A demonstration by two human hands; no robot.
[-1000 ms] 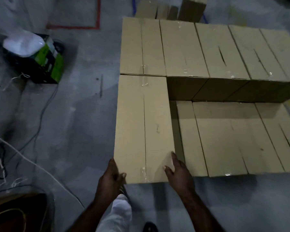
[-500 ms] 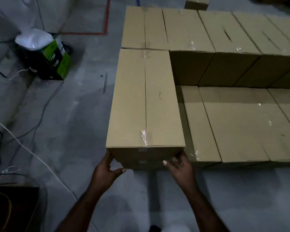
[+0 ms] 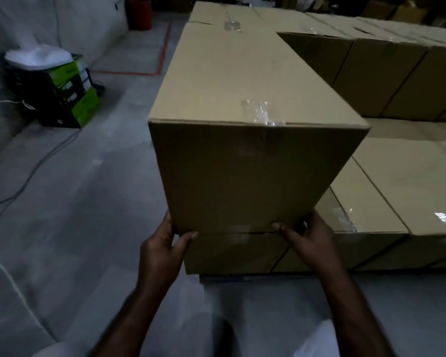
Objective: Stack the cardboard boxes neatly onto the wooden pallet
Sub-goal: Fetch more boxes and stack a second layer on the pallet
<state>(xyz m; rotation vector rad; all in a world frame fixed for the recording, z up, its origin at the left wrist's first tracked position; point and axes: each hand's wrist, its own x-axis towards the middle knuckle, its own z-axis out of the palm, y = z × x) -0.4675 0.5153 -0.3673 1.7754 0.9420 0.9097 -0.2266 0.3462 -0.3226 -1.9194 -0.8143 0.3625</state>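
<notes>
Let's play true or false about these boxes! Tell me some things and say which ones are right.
1. The left hand and the right hand both grip the big cardboard box at its near bottom corners. True.
2. A green and black box stands on the floor to the left. True.
3. The big cardboard box stands on the bare floor. False: it is on top of a lower box.
4. The line painted on the floor is blue. False: the floor line is red.
5. Clear tape is stuck on the big cardboard box's top. True.
</notes>
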